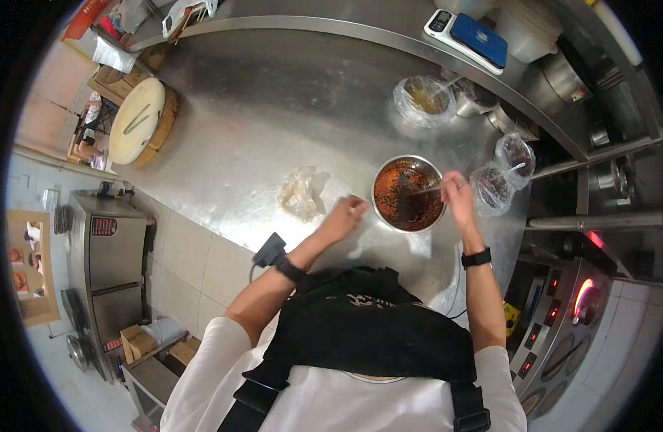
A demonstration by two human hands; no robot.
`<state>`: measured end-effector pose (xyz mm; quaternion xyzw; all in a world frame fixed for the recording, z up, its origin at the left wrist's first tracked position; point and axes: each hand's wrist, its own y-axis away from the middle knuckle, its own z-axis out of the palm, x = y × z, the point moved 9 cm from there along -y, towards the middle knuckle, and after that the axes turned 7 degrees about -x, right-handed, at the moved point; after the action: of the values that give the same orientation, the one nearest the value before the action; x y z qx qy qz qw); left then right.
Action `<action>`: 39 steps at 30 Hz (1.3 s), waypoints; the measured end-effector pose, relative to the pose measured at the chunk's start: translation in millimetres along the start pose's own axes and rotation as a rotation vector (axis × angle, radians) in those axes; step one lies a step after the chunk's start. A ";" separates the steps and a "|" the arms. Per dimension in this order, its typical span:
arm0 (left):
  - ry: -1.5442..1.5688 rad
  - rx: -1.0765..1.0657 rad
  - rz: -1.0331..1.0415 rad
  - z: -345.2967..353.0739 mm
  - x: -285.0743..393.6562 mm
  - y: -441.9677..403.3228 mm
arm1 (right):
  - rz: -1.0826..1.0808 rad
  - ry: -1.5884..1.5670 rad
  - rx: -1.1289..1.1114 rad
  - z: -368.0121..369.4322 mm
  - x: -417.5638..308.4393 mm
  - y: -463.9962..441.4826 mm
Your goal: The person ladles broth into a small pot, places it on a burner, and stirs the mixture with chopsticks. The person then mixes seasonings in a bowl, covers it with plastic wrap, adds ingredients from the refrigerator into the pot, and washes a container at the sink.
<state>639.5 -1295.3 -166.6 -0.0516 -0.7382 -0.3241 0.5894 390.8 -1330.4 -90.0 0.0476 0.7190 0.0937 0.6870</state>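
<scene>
A round metal bowl (377,178) stands on the steel table and holds a dark, oily sauce with orange-red bits. My right hand (457,196) is at the bowl's right rim, its fingers closed around the handle of a metal spoon (426,190). The spoon's other end dips into the sauce, so its head is hidden. Just left of the bowl, apart from its rim, my left hand (344,217) has its fingers curled in, and nothing shows in them. A crumpled clear plastic bag (300,194) lies farther left.
Behind the bowl sits a plastic-wrapped container of yellowish liquid (426,97). Plastic-covered containers (492,189) stand to the right. A round chopping block (137,121) with tongs is at the far left. A scale (467,39) rests on the shelf. A cooker ring (587,299) glows at right.
</scene>
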 end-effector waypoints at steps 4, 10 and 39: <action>0.308 -0.053 -0.064 36.5 0.3 -15.7 | -0.021 0.185 -0.182 46.0 -22.2 54.2; 0.625 0.013 0.037 50.4 -0.5 -22.7 | -0.155 0.506 -0.001 46.3 -52.5 130.0; 0.484 -0.610 0.135 557.1 169.5 104.4 | -0.271 0.452 0.593 -251.5 -41.9 548.1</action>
<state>170.3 -964.8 -22.8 -0.1950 -0.4426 -0.4920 0.7239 109.2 -820.1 70.4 0.1268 0.8478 -0.2013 0.4739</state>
